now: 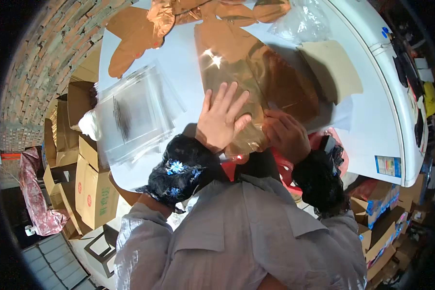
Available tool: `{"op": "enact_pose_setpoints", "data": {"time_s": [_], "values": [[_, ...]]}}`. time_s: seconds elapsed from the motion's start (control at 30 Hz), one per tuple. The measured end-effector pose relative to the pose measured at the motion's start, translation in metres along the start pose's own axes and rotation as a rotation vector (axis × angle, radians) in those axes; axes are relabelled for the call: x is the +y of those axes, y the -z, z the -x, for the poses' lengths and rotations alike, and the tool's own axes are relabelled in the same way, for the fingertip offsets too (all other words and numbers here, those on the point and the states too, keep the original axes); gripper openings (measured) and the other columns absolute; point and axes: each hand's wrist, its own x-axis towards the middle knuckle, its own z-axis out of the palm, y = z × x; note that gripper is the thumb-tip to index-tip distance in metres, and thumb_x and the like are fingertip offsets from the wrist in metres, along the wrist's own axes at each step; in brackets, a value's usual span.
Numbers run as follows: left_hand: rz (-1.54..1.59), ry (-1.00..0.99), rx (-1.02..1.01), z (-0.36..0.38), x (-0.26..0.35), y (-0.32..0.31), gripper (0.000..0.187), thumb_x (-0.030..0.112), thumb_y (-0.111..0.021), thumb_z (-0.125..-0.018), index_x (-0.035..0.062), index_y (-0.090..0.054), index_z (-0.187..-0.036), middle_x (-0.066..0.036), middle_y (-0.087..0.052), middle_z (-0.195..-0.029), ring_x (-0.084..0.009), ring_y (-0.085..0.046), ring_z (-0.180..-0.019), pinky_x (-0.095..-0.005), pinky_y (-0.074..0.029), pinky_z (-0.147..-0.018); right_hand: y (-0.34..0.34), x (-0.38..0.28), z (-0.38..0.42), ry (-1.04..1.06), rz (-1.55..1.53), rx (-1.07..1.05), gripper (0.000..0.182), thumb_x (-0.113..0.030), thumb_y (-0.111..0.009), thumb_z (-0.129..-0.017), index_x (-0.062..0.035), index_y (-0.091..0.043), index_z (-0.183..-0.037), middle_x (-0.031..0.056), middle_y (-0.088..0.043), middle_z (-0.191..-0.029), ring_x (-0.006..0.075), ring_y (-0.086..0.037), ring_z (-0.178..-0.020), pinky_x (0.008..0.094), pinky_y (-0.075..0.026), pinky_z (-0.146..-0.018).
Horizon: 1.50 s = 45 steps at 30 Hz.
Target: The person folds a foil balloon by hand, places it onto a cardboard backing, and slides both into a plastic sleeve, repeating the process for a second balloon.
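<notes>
A flat, copper-coloured foil balloon [237,53] lies spread on the white table [182,53], its lower end reaching the table's near edge. My left hand [221,116] rests on it with the fingers stretched and spread. To the right, my right hand [287,136] has its fingers bent in a pinch on the foil's edge. The fingertips of that hand are partly hidden. Darker, folded foil fans out beyond it on the right.
More copper foil pieces [130,36] lie at the far left. Transparent plastic sleeves [140,111] are stacked on the left, and crumpled plastic [302,21] sits at the back beside a beige sheet [333,70]. Cardboard boxes [94,188] stand left of the table, near a brick wall [29,72].
</notes>
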Motion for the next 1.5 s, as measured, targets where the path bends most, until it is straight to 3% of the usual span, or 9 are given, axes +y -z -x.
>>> {"op": "enact_pose_setpoints", "data": {"time_s": [0.23, 0.57, 0.73, 0.97, 1.07, 1.17, 1.27, 1.37, 1.5], "values": [[-0.004, 0.006, 0.002, 0.001, 0.000, 0.002, 0.056, 0.045, -0.048, -0.096, 0.0184, -0.043, -0.145, -0.011, -0.036, -0.152, -0.0297, -0.030, -0.143, -0.0535, -0.021, -0.116, -0.015, -0.022, -0.016, 0.159, -0.098, -0.040, 0.041, -0.010, -0.068, -0.080, -0.0029, -0.060, -0.119, 0.0147, -0.062, -0.119, 0.0331, -0.063, -0.105, 0.0426, -0.050, -0.094], [0.013, 0.065, -0.017, -0.010, -0.014, 0.003, 0.054, 0.036, -0.043, -0.100, 0.0095, -0.038, -0.146, -0.013, -0.035, -0.152, -0.0310, -0.030, -0.143, -0.0523, -0.023, -0.114, -0.031, -0.017, -0.006, 0.073, -0.072, -0.038, 0.031, -0.013, -0.072, -0.077, -0.0020, -0.063, -0.106, 0.0118, -0.065, -0.117, 0.0275, -0.067, -0.094, 0.0369, -0.056, -0.080], [-0.119, 0.127, 0.072, -0.039, -0.054, -0.009, 0.057, 0.039, -0.039, -0.102, 0.0026, -0.037, -0.145, -0.018, -0.036, -0.151, -0.0346, -0.031, -0.141, -0.0529, -0.025, -0.112, -0.026, -0.016, -0.015, 0.230, 0.006, 0.008, 0.028, -0.012, -0.073, -0.076, -0.0027, -0.064, -0.101, 0.0085, -0.066, -0.113, 0.0242, -0.068, -0.090, 0.0345, -0.056, -0.074], [-0.128, 0.160, 0.143, -0.070, -0.086, -0.030, 0.059, 0.046, -0.039, -0.101, 0.0070, -0.039, -0.145, -0.021, -0.036, -0.150, -0.0387, -0.033, -0.139, -0.0520, -0.026, -0.112, -0.034, -0.010, -0.010, 0.160, -0.060, 0.000, 0.026, -0.014, -0.074, -0.077, -0.0032, -0.062, -0.097, 0.0084, -0.066, -0.112, 0.0223, -0.068, -0.088, 0.0330, -0.057, -0.071], [-0.123, 0.155, 0.168, -0.072, -0.089, -0.034, 0.061, 0.049, -0.038, -0.100, 0.0089, -0.038, -0.146, -0.022, -0.035, -0.151, -0.0401, -0.033, -0.139, -0.0521, -0.026, -0.112, -0.031, -0.009, -0.010, 0.170, -0.037, -0.091, 0.029, -0.014, -0.069, -0.084, -0.0037, -0.051, -0.105, 0.0122, -0.061, -0.112, 0.0257, -0.066, -0.097, 0.0330, -0.059, -0.078], [-0.109, 0.169, 0.159, -0.072, -0.090, -0.037, 0.063, 0.051, -0.040, -0.098, 0.0082, -0.041, -0.145, -0.021, -0.034, -0.151, -0.0387, -0.028, -0.141, -0.0511, -0.022, -0.114, -0.031, -0.004, -0.014, 0.392, 0.076, -0.029, 0.028, -0.014, -0.068, -0.084, -0.0034, -0.053, -0.105, 0.0131, -0.060, -0.115, 0.0254, -0.068, -0.092, 0.0320, -0.058, -0.078], [-0.161, 0.175, 0.167, -0.073, -0.089, -0.039, 0.062, 0.050, -0.040, -0.099, 0.0104, -0.038, -0.147, -0.024, -0.034, -0.151, -0.0432, -0.033, -0.138, -0.0520, -0.026, -0.112, -0.031, -0.009, -0.012, 0.172, -0.037, -0.078, 0.024, -0.014, -0.068, -0.083, -0.0051, -0.056, -0.102, 0.0126, -0.061, -0.115, 0.0248, -0.067, -0.094, 0.0323, -0.058, -0.080], [-0.149, 0.170, 0.165, -0.074, -0.088, -0.036, 0.062, 0.050, -0.040, -0.099, 0.0113, -0.037, -0.147, -0.025, -0.031, -0.152, -0.0446, -0.032, -0.138, -0.0516, -0.026, -0.112, -0.028, -0.006, -0.015, 0.385, 0.093, -0.028, 0.023, -0.014, -0.070, -0.081, -0.0052, -0.058, -0.099, 0.0125, -0.061, -0.115, 0.0243, -0.067, -0.094, 0.0339, -0.058, -0.080], [-0.149, 0.170, 0.129, -0.075, -0.077, -0.016, 0.059, 0.045, -0.042, -0.100, 0.0110, -0.036, -0.148, -0.023, -0.029, -0.153, -0.0418, -0.030, -0.140, -0.0514, -0.024, -0.114, -0.038, -0.007, -0.009, 0.206, 0.001, 0.064, 0.017, -0.015, -0.073, -0.078, -0.0060, -0.062, -0.088, 0.0082, -0.066, -0.109, 0.0212, -0.068, -0.090, 0.0322, -0.058, -0.073]]}}
